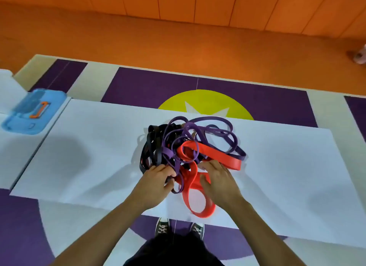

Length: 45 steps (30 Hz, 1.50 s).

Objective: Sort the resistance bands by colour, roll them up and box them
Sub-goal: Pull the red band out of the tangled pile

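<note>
The left grip point(158, 177) is curled round a few black and purple strands at the near-left of the tangle. The right grip point(216, 179) lies spread on the red band point(198, 208), fingers fairly straight and reaching into the heap, pressing rather than pinching as far as I can see.

The bands are all in one knotted pile point(188, 146) in the middle of the white bench point(287, 166). Black bands point(151, 146) sit at the left, purple bands point(187, 128) loop over the far side and the right, and the red one threads through the middle. No colour is apart from the others yet, and nothing is rolled.

A hard pull from the left would worry me. The purple strands pass through the red loops, so tugging may cinch the knot tighter instead of freeing anything. These bands stretch, too, and one that lets go under tension could snap back at the fingers. If the right grip lifts, the whole heap may slide along with whatever is drawn out.

The red band's near loop lies close to the bench's near edge. A careless drag could tip it off onto the floor point(257, 99).

The blue box point(33, 111) is well apart at the far left, on the neighbouring surface, and looks closed. Rolled bands carried that far may spring loose on the way.
</note>
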Motion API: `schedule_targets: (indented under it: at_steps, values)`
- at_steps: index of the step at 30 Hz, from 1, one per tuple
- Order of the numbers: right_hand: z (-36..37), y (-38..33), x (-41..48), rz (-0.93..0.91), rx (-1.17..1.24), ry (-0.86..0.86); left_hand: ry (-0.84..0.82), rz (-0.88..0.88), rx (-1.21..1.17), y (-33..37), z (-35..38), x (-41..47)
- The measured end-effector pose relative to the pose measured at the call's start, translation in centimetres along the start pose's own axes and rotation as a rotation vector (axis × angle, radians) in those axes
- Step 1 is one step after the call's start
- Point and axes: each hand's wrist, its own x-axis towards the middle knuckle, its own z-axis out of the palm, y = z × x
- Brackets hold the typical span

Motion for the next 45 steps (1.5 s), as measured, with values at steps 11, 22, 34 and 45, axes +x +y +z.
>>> schedule_targets:
  at_steps: [11,22,34,45]
  values:
    - [1.4,1.3,4.7,0.064,-0.054,-0.036,0.057,-0.027,0.159,-1.3,1.6,3.0]
    - [1.8,3.9,9.1,0.277,-0.194,-0.138,-0.099,0.187,0.517,-0.6,6.1,7.1]
    - [5.8,3.0,8.5,0.367,0.055,-0.273,-0.062,0.184,0.600,-3.2,5.3,6.1]
    - [9.0,2.3,7.3,0.442,-0.169,-0.310,0.019,0.085,0.543,-5.6,6.0,3.2]
